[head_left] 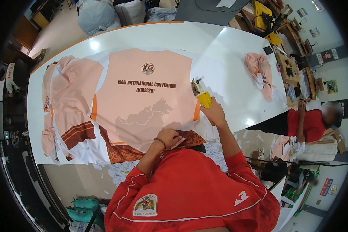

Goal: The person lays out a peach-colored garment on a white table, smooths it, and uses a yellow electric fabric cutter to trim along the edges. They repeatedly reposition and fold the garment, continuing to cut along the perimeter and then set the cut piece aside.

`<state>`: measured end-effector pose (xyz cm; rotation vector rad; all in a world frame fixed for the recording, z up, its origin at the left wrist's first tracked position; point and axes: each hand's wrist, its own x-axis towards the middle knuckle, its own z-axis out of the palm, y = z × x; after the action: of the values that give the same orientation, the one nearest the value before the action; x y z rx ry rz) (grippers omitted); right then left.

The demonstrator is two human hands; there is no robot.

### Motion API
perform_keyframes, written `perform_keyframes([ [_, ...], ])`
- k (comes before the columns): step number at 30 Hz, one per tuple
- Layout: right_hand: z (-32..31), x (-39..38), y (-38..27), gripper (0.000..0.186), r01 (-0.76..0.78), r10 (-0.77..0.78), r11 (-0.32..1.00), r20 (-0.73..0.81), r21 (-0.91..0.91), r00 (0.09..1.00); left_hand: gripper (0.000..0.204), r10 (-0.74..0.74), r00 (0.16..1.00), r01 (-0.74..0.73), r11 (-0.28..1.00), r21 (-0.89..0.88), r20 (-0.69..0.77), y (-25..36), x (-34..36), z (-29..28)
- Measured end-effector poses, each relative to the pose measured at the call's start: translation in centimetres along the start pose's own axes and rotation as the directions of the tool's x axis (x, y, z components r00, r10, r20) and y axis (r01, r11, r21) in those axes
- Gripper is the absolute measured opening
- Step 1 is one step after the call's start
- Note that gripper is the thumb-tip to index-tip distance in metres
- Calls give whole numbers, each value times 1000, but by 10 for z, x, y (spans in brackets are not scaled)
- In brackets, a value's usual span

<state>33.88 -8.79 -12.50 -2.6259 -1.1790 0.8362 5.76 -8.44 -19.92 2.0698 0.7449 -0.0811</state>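
A large peach shirt panel [143, 102] with dark lettering, a round emblem and a grey-brown map shape lies spread on the white table. My right hand [213, 111] is closed around a yellow handheld electric fabric cutter [205, 99]. The cutter's head is at the panel's right edge, just above an orange side strip [197, 112]. At the panel's lower edge, my left hand [168, 138] has its fingers curled on the gathered cloth. Brown patterned fabric [121, 152] shows beneath the panel there.
More peach and white printed fabric [71, 92] lies rumpled at the table's left. A small peach bundle [259, 73] rests on the white table [224, 58] at right. White scraps [121, 172] litter the floor. Another person in red [311, 123] is beyond the right end.
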Motion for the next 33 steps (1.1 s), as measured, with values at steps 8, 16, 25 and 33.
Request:
perform_keyframes([
  [8,13,22,-36,66,-50,50,999,-62,-1,997,34,37,998,-38,999,8,51,-6,-3,-10],
  [16,18,69,-60,68,-93,98,995,-129,40,987,35,114,992,-111,992,-67,45,-32,9,7],
  [25,15,124,-78,72,-132,146,988,-186,81,972,32,42,993,-39,999,-29,110,-30,11,2],
  [33,13,189,-85,68,-90,158,956,-229,281,961,28,37,995,-35,999,-29,94,-27,8,-7],
])
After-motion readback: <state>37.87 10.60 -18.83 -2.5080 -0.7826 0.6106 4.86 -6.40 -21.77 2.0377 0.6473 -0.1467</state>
